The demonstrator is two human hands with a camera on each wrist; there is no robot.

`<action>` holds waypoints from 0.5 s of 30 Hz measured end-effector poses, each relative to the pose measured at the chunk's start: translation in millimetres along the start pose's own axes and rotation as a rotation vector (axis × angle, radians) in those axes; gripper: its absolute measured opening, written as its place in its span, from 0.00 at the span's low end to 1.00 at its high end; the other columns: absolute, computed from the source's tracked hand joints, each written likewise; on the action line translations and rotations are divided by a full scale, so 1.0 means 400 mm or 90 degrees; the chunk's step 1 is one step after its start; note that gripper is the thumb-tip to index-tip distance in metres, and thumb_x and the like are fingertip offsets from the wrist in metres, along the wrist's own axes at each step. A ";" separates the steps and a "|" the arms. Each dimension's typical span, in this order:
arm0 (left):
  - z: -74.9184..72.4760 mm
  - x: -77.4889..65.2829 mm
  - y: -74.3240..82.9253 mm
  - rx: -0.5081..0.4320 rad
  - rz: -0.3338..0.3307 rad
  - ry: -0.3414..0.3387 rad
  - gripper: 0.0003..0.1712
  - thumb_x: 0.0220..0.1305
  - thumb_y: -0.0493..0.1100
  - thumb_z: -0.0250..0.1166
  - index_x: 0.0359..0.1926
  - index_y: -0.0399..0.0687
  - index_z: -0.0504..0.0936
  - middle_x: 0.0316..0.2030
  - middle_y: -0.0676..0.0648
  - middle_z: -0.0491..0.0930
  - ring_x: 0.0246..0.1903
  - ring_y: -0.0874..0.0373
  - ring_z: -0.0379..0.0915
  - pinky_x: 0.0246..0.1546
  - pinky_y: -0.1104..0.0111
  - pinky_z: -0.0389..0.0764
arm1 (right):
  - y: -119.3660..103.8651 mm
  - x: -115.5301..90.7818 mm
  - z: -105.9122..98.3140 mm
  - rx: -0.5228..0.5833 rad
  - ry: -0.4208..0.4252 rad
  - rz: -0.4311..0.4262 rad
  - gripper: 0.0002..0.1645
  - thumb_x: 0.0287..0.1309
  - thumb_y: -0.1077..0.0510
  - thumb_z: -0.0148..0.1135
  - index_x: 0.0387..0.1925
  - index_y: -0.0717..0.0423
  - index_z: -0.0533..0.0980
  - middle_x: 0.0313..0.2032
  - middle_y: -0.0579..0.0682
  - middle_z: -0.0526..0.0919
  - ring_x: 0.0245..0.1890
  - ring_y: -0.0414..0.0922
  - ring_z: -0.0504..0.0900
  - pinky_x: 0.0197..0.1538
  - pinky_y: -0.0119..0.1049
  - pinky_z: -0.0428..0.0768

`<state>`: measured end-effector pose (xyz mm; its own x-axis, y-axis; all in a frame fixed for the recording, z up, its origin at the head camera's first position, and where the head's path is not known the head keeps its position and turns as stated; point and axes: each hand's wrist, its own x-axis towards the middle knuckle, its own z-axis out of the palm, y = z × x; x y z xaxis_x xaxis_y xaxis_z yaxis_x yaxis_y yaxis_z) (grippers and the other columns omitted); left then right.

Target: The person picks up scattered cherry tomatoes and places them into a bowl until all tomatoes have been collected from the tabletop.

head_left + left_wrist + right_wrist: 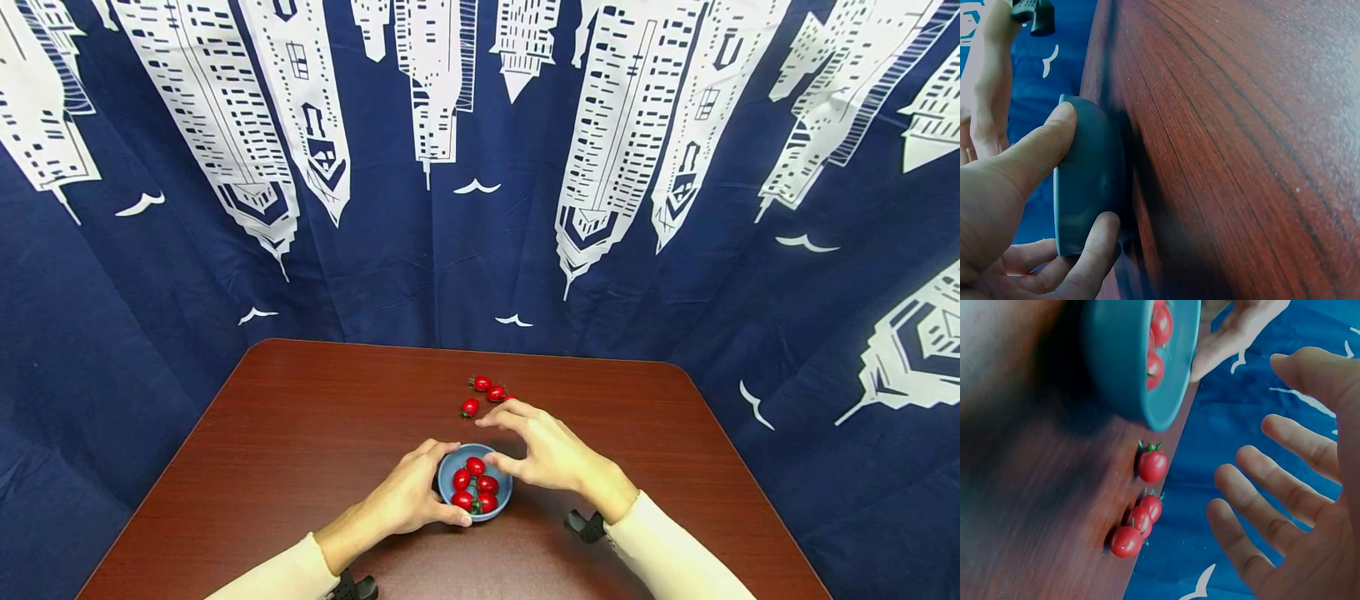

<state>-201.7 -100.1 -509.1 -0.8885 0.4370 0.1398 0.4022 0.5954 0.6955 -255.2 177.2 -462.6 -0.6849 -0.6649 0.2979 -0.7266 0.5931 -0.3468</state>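
Observation:
My left hand (411, 493) grips a small blue bowl (505, 497) by its left side. In the left wrist view the thumb lies near the rim of the bowl (1090, 181) and the other fingers curl around its wall. Several cherry tomatoes (487, 484) lie inside. Over the bowl's right edge hovers my right hand (551, 450), fingers spread and holding nothing; the right wrist view shows its bare palm (1310, 550). Beyond the bowl, several more cherry tomatoes (469, 407) with green stems rest on the table, one partly hidden behind the right fingers.
The brown wooden table (337, 408) has rounded far corners. Behind it hangs a dark blue curtain (450, 275) printed with white buildings and birds. Each wrist wears a dark strap, such as the right strap (585, 527) below the cream sleeve.

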 end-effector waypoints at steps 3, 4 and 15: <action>-0.001 0.000 0.000 0.003 0.007 0.001 0.62 0.49 0.54 0.98 0.77 0.30 0.79 0.65 0.39 0.86 0.64 0.42 0.84 0.70 0.44 0.87 | 0.015 0.015 0.001 0.008 -0.002 0.012 0.28 0.73 0.45 0.81 0.69 0.42 0.87 0.66 0.42 0.89 0.63 0.49 0.93 0.67 0.52 0.93; -0.001 0.000 0.000 0.005 0.009 0.003 0.62 0.48 0.54 0.98 0.77 0.30 0.79 0.65 0.38 0.86 0.64 0.42 0.84 0.70 0.44 0.87 | 0.020 0.021 0.002 0.011 -0.003 0.015 0.28 0.73 0.46 0.81 0.70 0.43 0.87 0.66 0.43 0.89 0.62 0.49 0.94 0.67 0.52 0.93; 0.002 0.001 -0.003 0.018 0.022 0.013 0.63 0.47 0.54 0.99 0.76 0.30 0.79 0.64 0.38 0.87 0.63 0.41 0.85 0.69 0.46 0.87 | 0.084 0.084 0.020 0.048 -0.019 0.011 0.28 0.74 0.53 0.80 0.70 0.54 0.87 0.65 0.53 0.88 0.52 0.54 0.94 0.58 0.52 0.94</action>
<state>-202.3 -100.1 -510.6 -0.8779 0.4445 0.1781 0.4392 0.5992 0.6694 -302.0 171.2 -471.2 -0.6951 -0.6683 0.2650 -0.7072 0.5696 -0.4187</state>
